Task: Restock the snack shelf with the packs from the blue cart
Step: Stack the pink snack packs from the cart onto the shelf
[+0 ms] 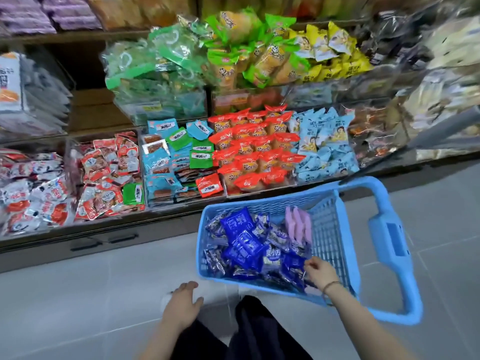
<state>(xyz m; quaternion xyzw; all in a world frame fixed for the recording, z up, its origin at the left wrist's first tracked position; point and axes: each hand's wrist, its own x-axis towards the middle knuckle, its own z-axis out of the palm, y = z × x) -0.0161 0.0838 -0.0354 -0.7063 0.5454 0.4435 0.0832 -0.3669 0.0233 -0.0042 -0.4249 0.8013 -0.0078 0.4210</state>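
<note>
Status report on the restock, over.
Left hand open, empty. Right hand in blue cart, on blue packs, grip unclear. Nothing blocking the shelf.

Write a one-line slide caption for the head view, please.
Right hand among dark blue packs in the blue cart by the snack shelf; left hand open, empty.

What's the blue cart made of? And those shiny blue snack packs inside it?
The light blue lattice-walled cart looks like moulded plastic, smooth and slightly matte: its walls are one solid colour with a regular grid of holes. The dark blue snack packs inside it look like thin glossy plastic film, maybe foil-lined: they crinkle and throw bright glints.
</note>
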